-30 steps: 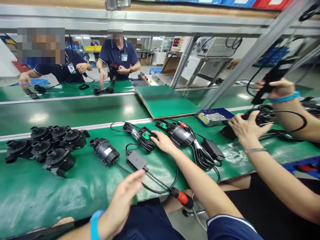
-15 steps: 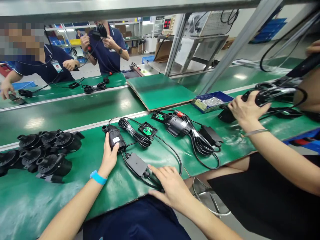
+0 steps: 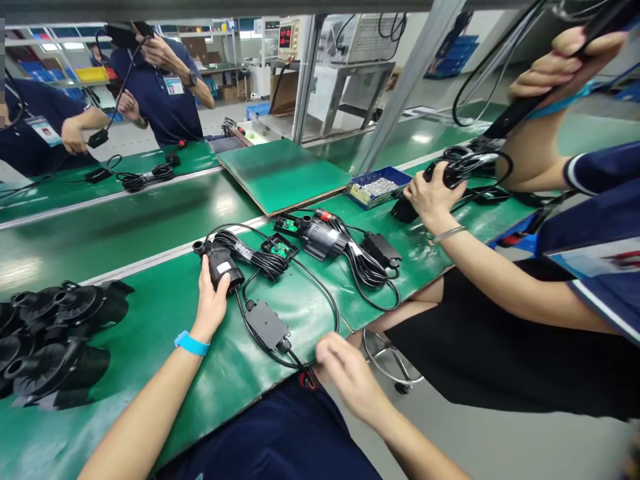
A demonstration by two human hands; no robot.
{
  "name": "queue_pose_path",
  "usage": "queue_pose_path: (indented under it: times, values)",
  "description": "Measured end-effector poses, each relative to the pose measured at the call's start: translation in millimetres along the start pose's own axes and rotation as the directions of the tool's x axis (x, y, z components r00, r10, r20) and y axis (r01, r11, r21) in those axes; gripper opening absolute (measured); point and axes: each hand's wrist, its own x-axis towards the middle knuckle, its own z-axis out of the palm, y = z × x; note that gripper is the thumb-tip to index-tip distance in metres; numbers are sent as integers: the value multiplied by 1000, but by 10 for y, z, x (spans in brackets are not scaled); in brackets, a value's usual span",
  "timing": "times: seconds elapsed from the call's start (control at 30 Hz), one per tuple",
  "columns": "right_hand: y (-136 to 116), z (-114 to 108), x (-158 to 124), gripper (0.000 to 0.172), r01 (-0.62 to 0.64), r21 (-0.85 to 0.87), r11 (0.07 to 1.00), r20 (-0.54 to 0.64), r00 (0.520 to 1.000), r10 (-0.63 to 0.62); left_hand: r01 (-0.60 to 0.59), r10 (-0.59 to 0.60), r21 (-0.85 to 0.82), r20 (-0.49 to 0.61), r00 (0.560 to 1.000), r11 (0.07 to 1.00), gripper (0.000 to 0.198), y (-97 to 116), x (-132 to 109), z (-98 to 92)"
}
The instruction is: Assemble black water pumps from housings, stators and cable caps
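Observation:
My left hand [image 3: 211, 301] wraps round a black pump motor [image 3: 221, 264] lying on the green bench [image 3: 165, 320]. A black cable runs from the motor through a flat black adapter box [image 3: 267, 324] to the bench's near edge. There my right hand [image 3: 345, 370] pinches that cable [image 3: 300, 363], close to a red plug end that is mostly hidden. A small green circuit board [image 3: 281, 248] and a bundled cord [image 3: 257, 257] lie just beyond the motor.
Several black pump housings [image 3: 50, 333] sit piled at the left. A second motor with cords [image 3: 325, 239] lies further right. A co-worker at my right holds a pump [image 3: 440, 180] and a tool; a blue screw tray [image 3: 375, 187] stands nearby. Two people work across the conveyor.
My right hand has slid along the cable to the bench edge and closed on it. My left hand keeps hold of the motor. The view has shifted to the right.

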Motion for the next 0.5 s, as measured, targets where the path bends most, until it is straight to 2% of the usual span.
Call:
queue_pose_path:
  times: [0.07,0.1,0.2,0.23,0.3,0.37,0.4,0.43,0.5]
  values:
    - [-7,-46,-11,30,-73,31,997,-83,994,76,1,-1,-3,-6,1000,1000,85,-10,0,0]
    - [-16,-44,-14,27,-68,-8,998,-75,995,67,0,0,-4,-9,1000,1000,85,-17,-1,2]
    - [-42,74,0,25,27,-125,992,81,997,-17,-1,1,-14,-13,1000,1000,84,-34,-6,1]
    - [-41,123,8,27,20,-99,995,108,994,-9,-1,1,-19,-11,1000,1000,83,-39,-9,-3]
    - [-13,162,13,29,-107,88,990,76,992,101,-3,3,-28,-6,1000,1000,82,-44,-13,-13]
    - [35,76,-19,32,-262,339,904,30,963,268,-8,7,-32,-6,1000,999,81,-42,-17,-18]
    - [58,-13,-52,34,-315,412,855,41,944,328,-8,8,-31,-7,1000,999,82,-39,-16,-17]
    - [75,-124,-93,37,-356,422,834,90,932,352,-7,7,-28,-8,1000,1000,82,-35,-14,-12]
    - [97,-375,-172,38,-375,258,890,287,910,300,-3,3,-21,-4,1000,1000,83,-27,0,8]
